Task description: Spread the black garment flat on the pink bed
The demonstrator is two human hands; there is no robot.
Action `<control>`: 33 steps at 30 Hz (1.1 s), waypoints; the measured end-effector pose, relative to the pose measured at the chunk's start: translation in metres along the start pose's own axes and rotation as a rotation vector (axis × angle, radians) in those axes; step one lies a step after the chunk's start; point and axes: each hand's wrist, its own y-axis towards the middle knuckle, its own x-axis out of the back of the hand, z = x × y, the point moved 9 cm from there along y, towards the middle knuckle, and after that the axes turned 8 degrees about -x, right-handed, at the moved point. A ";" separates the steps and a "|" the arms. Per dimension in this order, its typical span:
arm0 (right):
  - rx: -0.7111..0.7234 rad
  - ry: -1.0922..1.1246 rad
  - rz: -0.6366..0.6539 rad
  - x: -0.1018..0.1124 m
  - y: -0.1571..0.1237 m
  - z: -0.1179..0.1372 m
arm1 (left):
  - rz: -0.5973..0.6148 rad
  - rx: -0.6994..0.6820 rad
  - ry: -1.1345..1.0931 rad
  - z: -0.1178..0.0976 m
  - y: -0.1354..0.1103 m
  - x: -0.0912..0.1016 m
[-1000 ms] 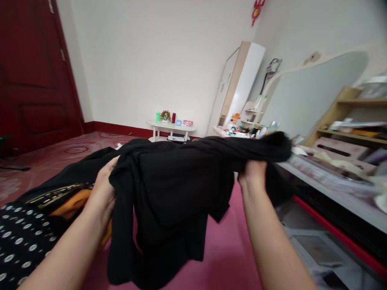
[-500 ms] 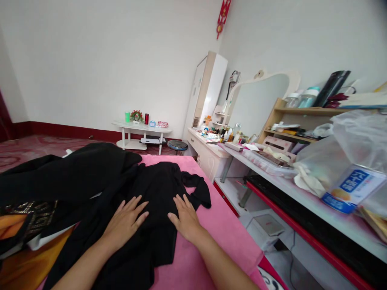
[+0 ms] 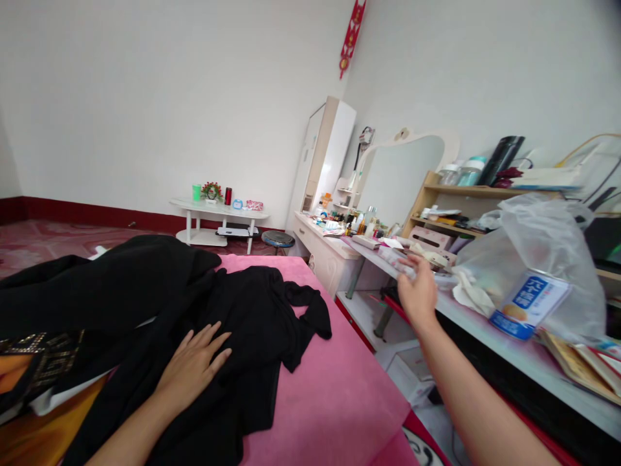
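The left hand (image 3: 191,366) lies flat on a black garment (image 3: 242,336), fingers spread and palm down, gripping nothing. The garment is spread over a pink bedcover (image 3: 334,401), its twisted sleeve trailing toward three o'clock, and more dark clothing is heaped at nine o'clock.

The right hand (image 3: 418,292) reaches out at about two o'clock over the edge of a cluttered desk (image 3: 524,356). Its fingers are loosely curled near a flat tray-like item — blurred, so I cannot tell whether they have hold of it or only touch it.

Just beyond the hand, at three o'clock, a clear plastic bag (image 3: 533,246) sits on the desk, and inside it a white and blue packet (image 3: 528,304) bears blue Chinese characters, too blurred to read. A wooden shelf (image 3: 466,207) stands behind it — bottles on top. At twelve o'clock, a red hanging ornament (image 3: 350,35) marks the corner of the wall.
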 end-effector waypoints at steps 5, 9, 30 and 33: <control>-0.225 -0.420 -0.208 0.057 0.057 -0.060 | 0.002 0.007 0.004 0.001 0.000 -0.001; -0.271 -0.533 -0.182 0.062 0.063 -0.081 | -0.003 0.016 0.000 0.002 0.000 -0.002; -0.114 -0.420 0.016 0.033 0.067 -0.074 | 0.013 0.022 -0.035 0.003 -0.001 0.000; 0.056 -0.210 0.071 0.027 0.056 -0.051 | 0.010 0.023 -0.034 0.003 0.000 -0.002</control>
